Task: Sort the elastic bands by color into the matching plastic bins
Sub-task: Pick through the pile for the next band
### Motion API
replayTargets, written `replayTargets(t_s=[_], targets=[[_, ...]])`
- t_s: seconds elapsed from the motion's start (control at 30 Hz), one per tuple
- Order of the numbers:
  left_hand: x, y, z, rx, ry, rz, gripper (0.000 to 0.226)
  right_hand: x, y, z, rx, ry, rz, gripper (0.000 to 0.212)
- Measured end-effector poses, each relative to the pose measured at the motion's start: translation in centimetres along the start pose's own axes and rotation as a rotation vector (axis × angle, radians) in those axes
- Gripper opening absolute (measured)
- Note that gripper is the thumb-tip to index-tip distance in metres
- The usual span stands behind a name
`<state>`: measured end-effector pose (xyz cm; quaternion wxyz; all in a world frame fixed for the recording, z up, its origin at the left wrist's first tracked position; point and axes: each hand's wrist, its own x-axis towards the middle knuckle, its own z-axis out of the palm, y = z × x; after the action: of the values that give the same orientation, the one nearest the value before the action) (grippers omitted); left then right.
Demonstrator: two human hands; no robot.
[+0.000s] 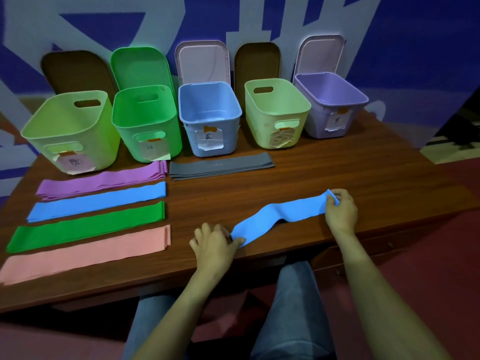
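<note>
A blue elastic band [280, 215] lies stretched across the table in front of me. My left hand [214, 242] pinches its near left end and my right hand [340, 207] pinches its far right end. On the left lie stacks of purple bands [104, 180], blue bands [98, 201], green bands [88, 226] and pink bands [85, 253]. A grey stack [220, 166] lies in front of the blue bin [210, 118]. Beside the blue bin stand a light green bin [70, 128], a green bin [148, 120], a pale yellow-green bin [276, 110] and a purple bin [331, 102].
All bins stand open along the back of the brown wooden table [337, 167], with paper labels on their fronts. Lids lean against the wall behind them. The table's near edge runs just below my hands, and my knees show under it.
</note>
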<state>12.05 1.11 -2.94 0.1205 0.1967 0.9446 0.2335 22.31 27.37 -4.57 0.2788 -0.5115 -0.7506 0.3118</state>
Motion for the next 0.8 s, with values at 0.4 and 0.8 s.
replayTargets(t_s=[0.4,0.8], targets=[[0.9,-3.2,-3.8,-0.881,0.399,0.105,0.020,-7.4,-1.3,0.0,0.323,0.015,-0.207,0.010],[4.5,-16.2,-12.8,-0.706,0.739,-0.077,0.020,-12.6,-13.6,9.5,0.305,-0.266,-0.486,0.010]])
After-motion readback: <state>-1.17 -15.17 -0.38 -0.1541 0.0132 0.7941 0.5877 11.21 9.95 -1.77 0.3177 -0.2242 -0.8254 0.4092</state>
